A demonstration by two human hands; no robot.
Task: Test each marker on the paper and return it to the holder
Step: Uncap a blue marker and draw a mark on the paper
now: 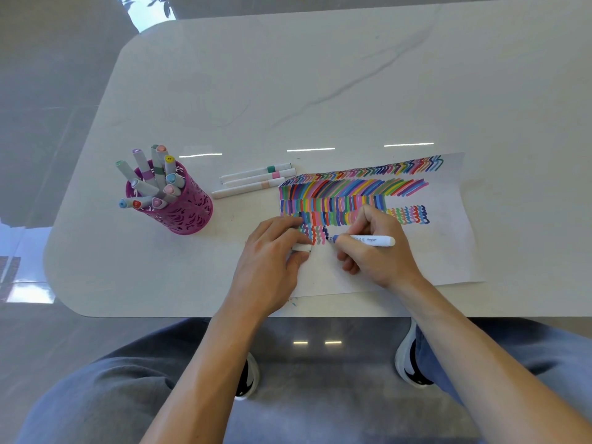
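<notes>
Gripping a white marker (371, 241) in curled fingers, the right hand (378, 251) sets its dark blue tip on the paper (448, 251), at the near left end of the coloured strokes. The fingers hide part of the barrel. The left hand (272, 251) rests on the paper's left edge, thumb and bent fingers pinching a white cap (301, 248), which is mostly covered. At the left stands the magenta holder (182, 213), full of markers. Three loose markers (256, 179) lie on the table (320, 91) between holder and paper.
</notes>
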